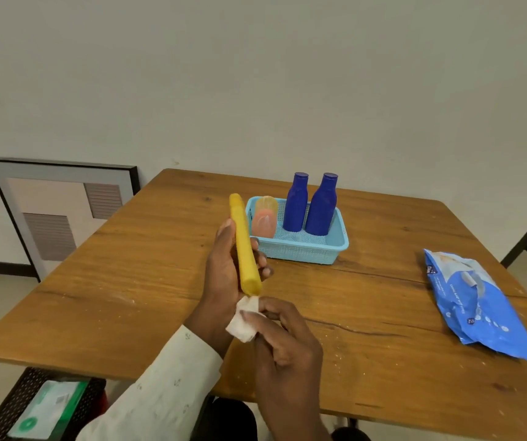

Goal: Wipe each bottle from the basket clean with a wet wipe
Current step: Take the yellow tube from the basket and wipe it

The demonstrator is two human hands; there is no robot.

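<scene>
A long yellow bottle (243, 243) is held above the table, tilted with its top pointing away. My left hand (224, 272) grips it round the middle. My right hand (283, 338) pinches a folded white wet wipe (243, 319) against the bottle's near end. Behind stands a light blue basket (326, 253) holding two upright dark blue bottles (295, 202) (322, 205) and a peach-coloured bottle (265, 218) at its left end.
A blue pack of wet wipes (475, 307) lies on the wooden table (128, 281) at the right. A framed picture (58, 211) leans on the wall at the left. A black crate (26, 409) with a green-and-white pack sits below the table's left corner.
</scene>
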